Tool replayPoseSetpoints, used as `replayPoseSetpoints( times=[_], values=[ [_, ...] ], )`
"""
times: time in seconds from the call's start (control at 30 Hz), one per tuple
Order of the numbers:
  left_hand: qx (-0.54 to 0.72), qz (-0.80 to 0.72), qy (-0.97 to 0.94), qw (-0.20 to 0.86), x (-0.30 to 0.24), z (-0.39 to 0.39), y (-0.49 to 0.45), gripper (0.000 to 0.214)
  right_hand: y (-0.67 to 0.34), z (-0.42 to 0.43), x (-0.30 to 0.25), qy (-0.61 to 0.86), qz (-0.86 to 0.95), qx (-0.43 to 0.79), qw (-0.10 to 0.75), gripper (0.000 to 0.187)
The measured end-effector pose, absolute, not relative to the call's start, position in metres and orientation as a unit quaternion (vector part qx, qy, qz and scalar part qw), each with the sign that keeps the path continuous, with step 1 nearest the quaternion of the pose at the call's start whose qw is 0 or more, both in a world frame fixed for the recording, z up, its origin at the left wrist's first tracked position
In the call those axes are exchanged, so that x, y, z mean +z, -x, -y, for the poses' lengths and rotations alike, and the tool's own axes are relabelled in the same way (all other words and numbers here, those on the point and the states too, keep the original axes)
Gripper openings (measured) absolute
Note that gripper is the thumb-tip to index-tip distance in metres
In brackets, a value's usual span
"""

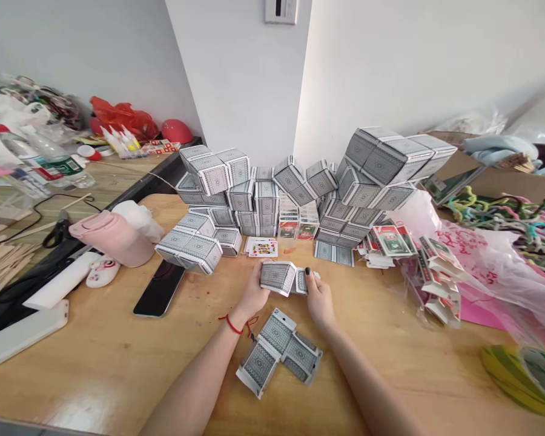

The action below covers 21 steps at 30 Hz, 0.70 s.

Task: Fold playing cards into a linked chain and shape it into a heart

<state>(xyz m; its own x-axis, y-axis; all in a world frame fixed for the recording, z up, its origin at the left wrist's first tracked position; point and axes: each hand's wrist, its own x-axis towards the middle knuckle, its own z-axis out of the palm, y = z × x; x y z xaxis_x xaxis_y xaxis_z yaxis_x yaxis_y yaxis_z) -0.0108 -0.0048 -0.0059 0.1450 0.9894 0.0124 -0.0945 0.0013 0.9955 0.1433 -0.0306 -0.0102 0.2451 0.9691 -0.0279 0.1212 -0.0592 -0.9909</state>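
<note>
I'm seeing the left hand gripping a folded-card block with its fingers, the block's long axis running roughly left to right, while the right hand is pinching a smaller folded card just off its right end; I cannot tell whether the 2 are touching. Nearer in, 3 patterned card pieces are lying on the table, which is giving room sideways; ahead, card-block stacks are standing close, limiting forward reach.
</note>
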Motion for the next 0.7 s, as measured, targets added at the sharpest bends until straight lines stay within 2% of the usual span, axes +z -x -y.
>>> replayPoseSetpoints(
  times=[0.2, 0.4, 0.7],
  values=[
    [0.489, -0.435, -0.552, 0.517, -0.0069, 0.0034, 0.0111, 0.035, -0.1434, 0.0310, -0.0102, 0.655, 0.534, 0.333, 0.418, 0.052],
    [0.493, -0.436, -0.530, 0.534, -0.0096, 0.0044, 0.0103, 0.036, -0.1454, 0.0295, -0.0118, 0.685, 0.615, 0.170, 0.353, 0.052],
    [0.499, -0.416, -0.541, 0.534, -0.0097, 0.0058, 0.0083, 0.035, -0.1450, 0.0351, -0.0140, 0.677, 0.615, 0.126, 0.385, 0.051]
  ],
)
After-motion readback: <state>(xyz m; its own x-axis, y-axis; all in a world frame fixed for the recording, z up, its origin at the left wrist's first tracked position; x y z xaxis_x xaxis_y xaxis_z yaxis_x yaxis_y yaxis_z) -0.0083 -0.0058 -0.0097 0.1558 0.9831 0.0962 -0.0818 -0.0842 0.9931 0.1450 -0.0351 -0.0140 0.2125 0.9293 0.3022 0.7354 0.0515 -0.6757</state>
